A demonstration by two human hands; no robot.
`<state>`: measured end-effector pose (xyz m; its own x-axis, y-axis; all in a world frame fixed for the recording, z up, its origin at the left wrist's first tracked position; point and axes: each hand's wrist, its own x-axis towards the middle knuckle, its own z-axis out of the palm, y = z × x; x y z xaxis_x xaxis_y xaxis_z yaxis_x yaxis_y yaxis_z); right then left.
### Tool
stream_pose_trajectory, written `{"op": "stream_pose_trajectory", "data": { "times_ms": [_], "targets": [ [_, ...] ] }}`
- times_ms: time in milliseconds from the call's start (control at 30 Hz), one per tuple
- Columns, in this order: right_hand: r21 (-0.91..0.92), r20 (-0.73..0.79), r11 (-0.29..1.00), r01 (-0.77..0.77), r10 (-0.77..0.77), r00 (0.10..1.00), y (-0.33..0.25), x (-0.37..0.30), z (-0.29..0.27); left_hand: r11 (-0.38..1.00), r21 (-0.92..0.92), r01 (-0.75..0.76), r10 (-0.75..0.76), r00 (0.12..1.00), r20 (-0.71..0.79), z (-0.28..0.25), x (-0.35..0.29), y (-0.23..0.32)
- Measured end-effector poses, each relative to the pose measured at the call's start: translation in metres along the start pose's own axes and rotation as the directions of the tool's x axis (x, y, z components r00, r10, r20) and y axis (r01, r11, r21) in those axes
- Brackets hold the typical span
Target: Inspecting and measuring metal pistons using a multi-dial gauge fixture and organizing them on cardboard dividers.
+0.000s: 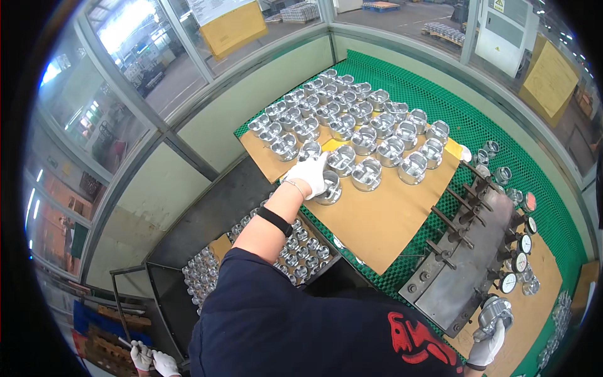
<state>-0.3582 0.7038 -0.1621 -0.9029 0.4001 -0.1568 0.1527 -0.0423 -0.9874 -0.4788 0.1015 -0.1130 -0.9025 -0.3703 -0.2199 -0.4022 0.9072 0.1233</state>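
Observation:
Bare metal pistons stand in rows on a brown cardboard sheet (358,226). My left hand (308,174), in a white glove, reaches to the near left edge of these rows. Its thumb and fingers close about a piston (309,151), though the fingertips are partly hidden. Another piston (328,190) stands just to the right of this wrist. At the lower right, my gloved right hand (488,345) grips a single piston (495,316) from below. That piston is close to the near end of a metal gauge fixture (458,251) with posts and round dials.
Green perforated matting (402,78) covers the bench. More pistons (502,174) lie beyond the fixture, beside the dial gauges (520,262). A bin of pistons (301,254) sits below, left of the bench. Another person's gloved hands (151,359) hold a bar at lower left. Glazed partitions enclose the bench.

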Motion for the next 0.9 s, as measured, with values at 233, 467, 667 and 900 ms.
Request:
{"op": "stream_pose_trajectory", "data": {
  "times_ms": [233, 467, 667, 900],
  "targets": [
    [0.019, -0.011, 1.000, -0.024, 0.024, 1.000, 0.003, -0.001, -0.002, 0.995, 0.015, -0.094, 0.093, 0.994, 0.052, 0.000, 0.011, -0.002],
    [0.074, 0.124, 0.994, -0.085, 0.075, 0.989, -0.002, -0.006, 0.004, 0.988, 0.129, -0.089, 0.095, 0.995, -0.041, 0.006, 0.024, 0.008],
    [0.116, 0.032, 0.986, -0.122, 0.119, 0.992, -0.032, -0.019, 0.026, 0.994, -0.105, -0.009, -0.010, 0.985, -0.175, 0.005, 0.009, -0.022],
    [0.086, -0.083, 0.989, -0.117, 0.124, 0.989, -0.024, -0.016, 0.014, 0.960, -0.262, -0.101, 0.085, 0.994, -0.072, 0.008, -0.051, -0.018]
  ]
}}
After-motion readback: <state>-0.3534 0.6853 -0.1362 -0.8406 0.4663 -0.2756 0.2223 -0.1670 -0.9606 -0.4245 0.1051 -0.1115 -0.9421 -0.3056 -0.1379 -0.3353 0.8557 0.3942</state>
